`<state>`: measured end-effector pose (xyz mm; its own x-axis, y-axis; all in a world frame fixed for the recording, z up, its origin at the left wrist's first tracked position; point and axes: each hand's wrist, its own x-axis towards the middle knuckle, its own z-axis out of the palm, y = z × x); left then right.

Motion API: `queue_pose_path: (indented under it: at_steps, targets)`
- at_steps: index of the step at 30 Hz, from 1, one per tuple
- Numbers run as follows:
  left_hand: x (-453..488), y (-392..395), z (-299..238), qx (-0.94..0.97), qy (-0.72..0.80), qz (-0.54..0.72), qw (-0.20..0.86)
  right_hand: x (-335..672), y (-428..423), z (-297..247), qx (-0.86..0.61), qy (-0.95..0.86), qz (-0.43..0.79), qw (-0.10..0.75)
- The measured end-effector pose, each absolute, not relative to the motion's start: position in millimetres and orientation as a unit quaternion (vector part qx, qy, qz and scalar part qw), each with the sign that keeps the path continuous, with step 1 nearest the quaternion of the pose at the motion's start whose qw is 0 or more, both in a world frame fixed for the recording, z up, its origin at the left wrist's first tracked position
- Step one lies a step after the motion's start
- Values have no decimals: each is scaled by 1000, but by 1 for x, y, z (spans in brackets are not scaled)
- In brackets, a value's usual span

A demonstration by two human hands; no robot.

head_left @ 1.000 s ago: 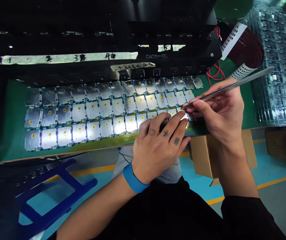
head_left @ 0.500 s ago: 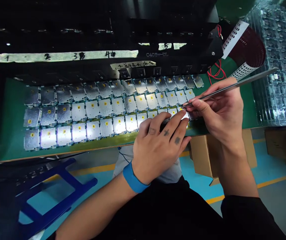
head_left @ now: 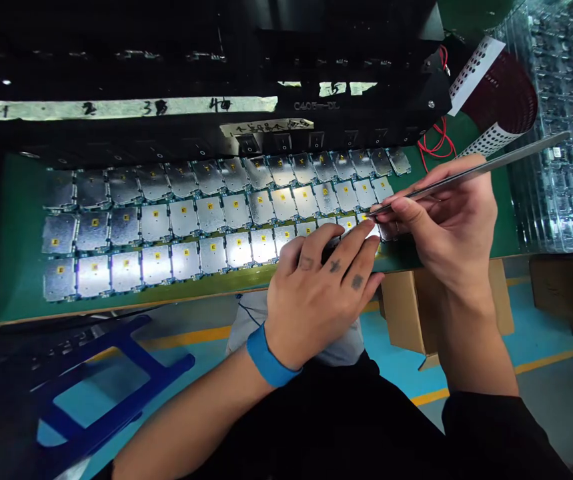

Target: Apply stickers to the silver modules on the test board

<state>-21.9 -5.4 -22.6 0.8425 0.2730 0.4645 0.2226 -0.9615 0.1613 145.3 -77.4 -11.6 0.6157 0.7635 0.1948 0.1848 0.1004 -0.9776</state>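
Three rows of small silver-shielded circuit modules (head_left: 183,223), each with a yellow dot, lie on a green board (head_left: 13,247). My left hand (head_left: 316,287) rests its fingertips on the front row, holding nothing. My right hand (head_left: 446,220) grips long steel tweezers (head_left: 471,173), whose tips reach a bright module (head_left: 366,223) beside my left fingers. A blue wristband (head_left: 266,353) circles my left wrist. My hands hide the right end of the front rows.
A black fixture (head_left: 191,67) with rocker switches and numbered tape runs along the back. Red wires (head_left: 436,140) and a perforated strip roll (head_left: 491,93) sit back right. Stacked clear trays (head_left: 561,133) stand right; cardboard boxes (head_left: 406,313) and a blue frame (head_left: 111,373) lie below.
The whole scene has drifted slightly left in view. My hands and the tweezers stay nearly in the same place on the modules.
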Motion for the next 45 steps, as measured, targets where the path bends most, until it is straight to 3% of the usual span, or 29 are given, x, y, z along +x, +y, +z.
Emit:
queue_pose_path:
  at_steps: [45]
  targets:
    - [-22, -6, -25, 958, 134, 246, 60, 146, -77, -8, -640, -374, 231, 630]
